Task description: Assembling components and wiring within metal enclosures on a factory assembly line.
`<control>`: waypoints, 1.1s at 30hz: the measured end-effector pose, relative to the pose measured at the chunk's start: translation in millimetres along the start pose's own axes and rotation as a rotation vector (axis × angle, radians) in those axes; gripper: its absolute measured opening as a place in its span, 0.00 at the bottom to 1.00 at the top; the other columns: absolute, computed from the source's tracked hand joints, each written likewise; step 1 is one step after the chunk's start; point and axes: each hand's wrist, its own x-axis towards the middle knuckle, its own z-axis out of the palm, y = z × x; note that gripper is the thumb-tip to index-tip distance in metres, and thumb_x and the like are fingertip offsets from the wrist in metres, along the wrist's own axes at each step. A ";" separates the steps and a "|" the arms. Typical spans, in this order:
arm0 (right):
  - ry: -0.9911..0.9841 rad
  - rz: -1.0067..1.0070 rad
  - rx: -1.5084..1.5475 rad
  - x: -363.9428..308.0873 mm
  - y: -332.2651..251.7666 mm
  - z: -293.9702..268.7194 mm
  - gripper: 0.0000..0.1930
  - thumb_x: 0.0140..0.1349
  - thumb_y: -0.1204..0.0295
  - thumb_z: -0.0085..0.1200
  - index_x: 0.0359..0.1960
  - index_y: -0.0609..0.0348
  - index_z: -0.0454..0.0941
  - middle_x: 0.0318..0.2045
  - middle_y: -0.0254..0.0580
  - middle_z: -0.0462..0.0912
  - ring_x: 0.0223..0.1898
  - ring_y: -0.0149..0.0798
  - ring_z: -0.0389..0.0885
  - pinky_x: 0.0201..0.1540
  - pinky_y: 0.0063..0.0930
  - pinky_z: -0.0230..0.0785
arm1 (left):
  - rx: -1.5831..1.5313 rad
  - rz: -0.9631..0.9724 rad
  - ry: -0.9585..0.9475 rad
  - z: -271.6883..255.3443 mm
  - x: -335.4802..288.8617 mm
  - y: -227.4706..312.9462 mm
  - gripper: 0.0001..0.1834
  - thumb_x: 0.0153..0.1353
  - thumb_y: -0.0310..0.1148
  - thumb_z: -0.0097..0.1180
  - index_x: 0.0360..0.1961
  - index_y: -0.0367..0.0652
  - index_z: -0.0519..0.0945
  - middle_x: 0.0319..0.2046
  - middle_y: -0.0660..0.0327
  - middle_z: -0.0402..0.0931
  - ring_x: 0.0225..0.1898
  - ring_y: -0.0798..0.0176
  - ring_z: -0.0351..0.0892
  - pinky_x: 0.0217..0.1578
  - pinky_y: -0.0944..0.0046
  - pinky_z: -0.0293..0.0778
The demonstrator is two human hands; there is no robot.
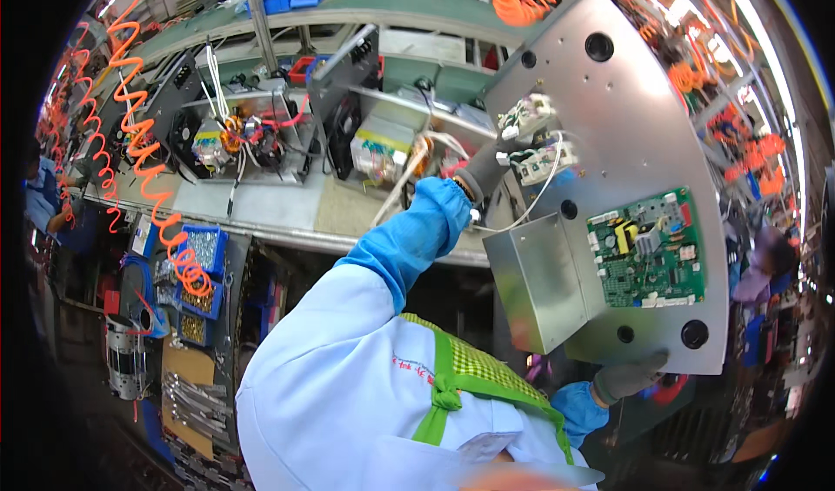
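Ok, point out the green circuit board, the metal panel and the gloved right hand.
green circuit board (648, 249), head view, middle of the board face.
metal panel (639, 126), head view, bare upper area.
right hand (628, 376), head view, back of the grey glove at the panel's lower edge.

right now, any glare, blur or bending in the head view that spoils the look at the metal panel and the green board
Head view: fisheye bends the metal panel edges and blackens the corners; soft sheen on the panel, no harsh glare; green circuit board sharp; a blurred patch sits at the bottom edge.
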 end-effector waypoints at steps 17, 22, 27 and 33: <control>-0.563 0.445 0.611 4.6 -51.6 4.4 0.25 0.67 0.56 0.46 0.50 0.70 0.69 0.42 0.45 0.78 0.39 0.35 0.77 0.41 0.27 0.72 | -0.317 -0.209 0.512 -15.3 -205.9 166.0 0.29 0.67 0.55 0.37 0.59 0.44 0.67 0.49 0.65 0.72 0.48 0.66 0.70 0.49 0.68 0.66; -0.694 0.376 0.597 10.0 1.1 131.2 0.21 0.67 0.59 0.47 0.47 0.67 0.73 0.41 0.40 0.79 0.40 0.32 0.76 0.44 0.27 0.68 | -0.161 -0.309 0.612 -30.3 -215.7 118.3 0.24 0.67 0.42 0.44 0.61 0.46 0.65 0.50 0.60 0.70 0.51 0.61 0.71 0.48 0.61 0.71; -0.869 0.603 0.630 5.3 52.9 198.3 0.23 0.65 0.55 0.48 0.46 0.67 0.73 0.38 0.41 0.79 0.35 0.33 0.77 0.39 0.28 0.70 | 0.285 -0.288 0.504 -35.7 -213.1 104.3 0.29 0.65 0.33 0.47 0.65 0.44 0.57 0.56 0.57 0.66 0.58 0.57 0.65 0.54 0.54 0.69; -0.954 0.533 0.406 8.5 90.5 227.7 0.22 0.65 0.56 0.47 0.37 0.68 0.77 0.32 0.42 0.80 0.31 0.32 0.75 0.34 0.30 0.68 | -0.098 -0.703 0.583 -46.0 -193.9 127.8 0.33 0.63 0.47 0.51 0.64 0.42 0.59 0.59 0.59 0.63 0.57 0.59 0.67 0.53 0.59 0.70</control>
